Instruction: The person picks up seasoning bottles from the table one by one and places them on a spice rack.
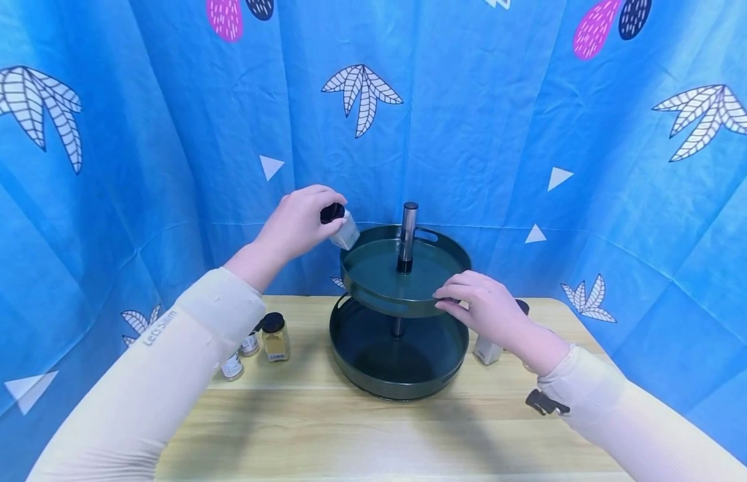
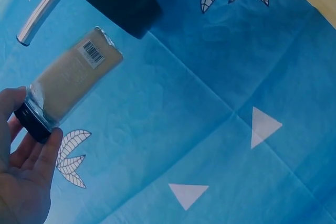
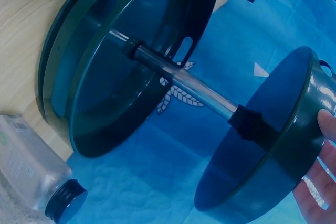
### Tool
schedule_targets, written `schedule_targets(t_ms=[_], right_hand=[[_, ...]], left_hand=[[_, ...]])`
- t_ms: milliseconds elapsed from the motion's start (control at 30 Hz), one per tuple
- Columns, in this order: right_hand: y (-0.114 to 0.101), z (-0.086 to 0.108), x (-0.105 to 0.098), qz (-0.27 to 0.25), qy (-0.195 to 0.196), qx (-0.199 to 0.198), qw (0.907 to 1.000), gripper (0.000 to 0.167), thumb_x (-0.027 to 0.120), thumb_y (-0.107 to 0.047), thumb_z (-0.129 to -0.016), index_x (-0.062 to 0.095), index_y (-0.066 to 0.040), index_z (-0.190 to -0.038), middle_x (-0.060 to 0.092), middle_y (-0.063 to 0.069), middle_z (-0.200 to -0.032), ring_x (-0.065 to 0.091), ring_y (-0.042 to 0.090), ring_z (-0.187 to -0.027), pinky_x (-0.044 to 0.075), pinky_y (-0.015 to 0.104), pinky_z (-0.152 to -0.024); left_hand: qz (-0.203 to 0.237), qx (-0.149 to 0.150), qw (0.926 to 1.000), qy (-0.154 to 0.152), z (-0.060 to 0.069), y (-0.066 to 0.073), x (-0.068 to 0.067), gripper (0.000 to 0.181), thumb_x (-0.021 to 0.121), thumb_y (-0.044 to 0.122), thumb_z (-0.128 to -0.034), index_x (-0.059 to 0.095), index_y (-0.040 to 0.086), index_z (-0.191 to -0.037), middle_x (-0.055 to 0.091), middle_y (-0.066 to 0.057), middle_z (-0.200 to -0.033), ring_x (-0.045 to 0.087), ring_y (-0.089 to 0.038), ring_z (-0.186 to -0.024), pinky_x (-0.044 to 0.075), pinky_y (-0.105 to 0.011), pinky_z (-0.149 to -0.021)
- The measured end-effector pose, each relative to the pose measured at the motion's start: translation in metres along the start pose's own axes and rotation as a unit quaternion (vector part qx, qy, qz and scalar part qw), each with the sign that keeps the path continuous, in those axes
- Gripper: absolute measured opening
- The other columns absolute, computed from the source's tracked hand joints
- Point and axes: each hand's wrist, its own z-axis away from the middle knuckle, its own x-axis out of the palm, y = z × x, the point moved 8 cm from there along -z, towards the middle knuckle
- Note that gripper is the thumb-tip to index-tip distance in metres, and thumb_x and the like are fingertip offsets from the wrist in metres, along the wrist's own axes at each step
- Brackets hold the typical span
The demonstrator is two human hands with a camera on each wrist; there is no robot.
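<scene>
My left hand (image 1: 301, 224) pinches the black lid of a clear seasoning jar (image 1: 346, 233). Pale tan contents and a barcode label show on this jar (image 2: 73, 80) in the left wrist view. It hangs tilted, base towards the upper tray, at that tray's left rim. The dark green two-tier tray (image 1: 373, 299) has a metal post (image 1: 409, 231) through its middle. At the upper tier's front right rim, my right hand (image 1: 488, 311) holds the edge, with fingertips (image 3: 315, 179) against the outside wall in the right wrist view. Both tiers look bare inside.
On the wooden table (image 1: 349, 442), a black-lidded jar with yellow contents (image 1: 276, 343) stands left of the tray, beside small jars (image 1: 232, 368) partly behind my sleeve. Another jar (image 3: 31, 161) stands right of the tray, partly hidden by my right hand. A blue curtain (image 1: 470, 134) hangs behind.
</scene>
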Motion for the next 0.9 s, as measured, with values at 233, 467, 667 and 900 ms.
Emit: schedule_targets(t_ms=[233, 467, 667, 900], right_hand=[[0.001, -0.001, -0.001, 0.0, 0.002, -0.002, 1.0, 0.024, 0.087, -0.011, -0.077, 0.079, -0.013, -0.1, 0.074, 0.0, -0.095, 0.068, 0.018, -0.089, 0.059, 0.035, -0.076], [0.001, -0.001, -0.002, -0.002, 0.001, 0.002, 1.0, 0.024, 0.086, -0.01, -0.078, 0.079, -0.013, -0.1, 0.074, 0.0, -0.095, 0.068, 0.018, -0.089, 0.059, 0.035, -0.076], [0.001, -0.001, -0.002, 0.0, -0.001, 0.004, 1.0, 0.023, 0.087, -0.011, -0.078, 0.079, -0.013, -0.1, 0.074, 0.0, -0.095, 0.068, 0.018, -0.089, 0.059, 0.035, -0.076], [0.0, 0.0, 0.0, -0.003, 0.001, 0.002, 1.0, 0.023, 0.087, -0.011, -0.077, 0.079, -0.012, -0.099, 0.074, 0.0, -0.095, 0.068, 0.018, -0.088, 0.059, 0.035, -0.076]], left_hand=[[0.008, 0.003, 1.0, -0.002, -0.006, 0.003, 0.01, 0.031, 0.07, 0.024, -0.0956, 0.069, 0.009, -0.123, 0.066, -0.009, -0.124, 0.062, -0.027, -0.112, 0.054, -0.041, -0.093], [0.019, 0.002, 0.9998, -0.008, -0.01, 0.005, 0.019, 0.03, 0.069, 0.023, -0.0958, 0.069, 0.008, -0.121, 0.066, -0.009, -0.122, 0.061, -0.027, -0.11, 0.054, -0.041, -0.092], [0.026, -0.012, 0.9993, -0.023, -0.011, 0.002, 0.029, 0.031, 0.069, 0.025, -0.0961, 0.069, 0.009, -0.122, 0.066, -0.009, -0.123, 0.061, -0.026, -0.11, 0.054, -0.04, -0.091], [0.027, -0.026, 0.9979, -0.053, -0.014, 0.001, 0.044, 0.033, 0.069, 0.024, -0.0961, 0.068, 0.008, -0.125, 0.065, -0.009, -0.124, 0.061, -0.026, -0.112, 0.053, -0.04, -0.093]])
